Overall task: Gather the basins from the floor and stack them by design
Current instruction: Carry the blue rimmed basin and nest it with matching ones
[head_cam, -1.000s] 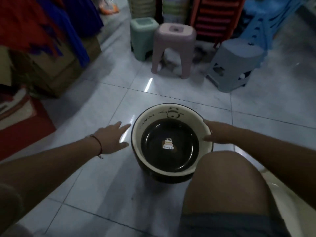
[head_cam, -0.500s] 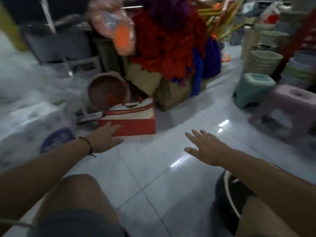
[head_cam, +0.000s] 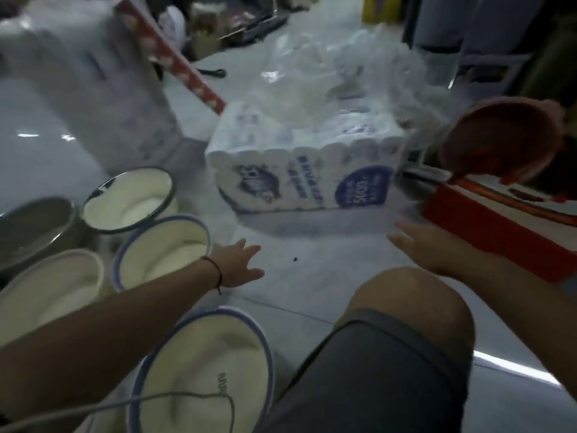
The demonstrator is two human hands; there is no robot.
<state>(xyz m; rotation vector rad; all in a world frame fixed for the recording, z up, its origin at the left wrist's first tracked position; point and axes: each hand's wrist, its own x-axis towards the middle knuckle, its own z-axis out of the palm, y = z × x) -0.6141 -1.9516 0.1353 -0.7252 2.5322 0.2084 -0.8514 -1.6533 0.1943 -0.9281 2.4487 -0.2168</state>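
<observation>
Several cream basins stand on the tiled floor at the left. One with a blue rim (head_cam: 199, 367) is nearest me. Another blue-rimmed one (head_cam: 162, 245) sits beside my left wrist. A dark-rimmed basin (head_cam: 128, 198) lies behind it, a white-rimmed one (head_cam: 50, 285) at the far left, and a grey basin (head_cam: 28, 226) at the left edge. A reddish-brown basin (head_cam: 499, 142) leans tilted at the right. My left hand (head_cam: 237, 264) hovers open over the floor, holding nothing. My right hand (head_cam: 437, 248) is open too, fingers stretched forward.
A large pack of paper rolls (head_cam: 299, 179) in plastic wrap lies straight ahead. A red box (head_cam: 499, 220) sits at the right under the tilted basin. A red patterned roll (head_cam: 175, 57) and a white wrapped bundle (head_cam: 93, 89) stand at the back left. My knee (head_cam: 406, 310) is low in the middle.
My view has swung left, away from the dark panda basin that my right hand held by its rim. Both hands now reach forward empty, and the cream basins have come into view.
</observation>
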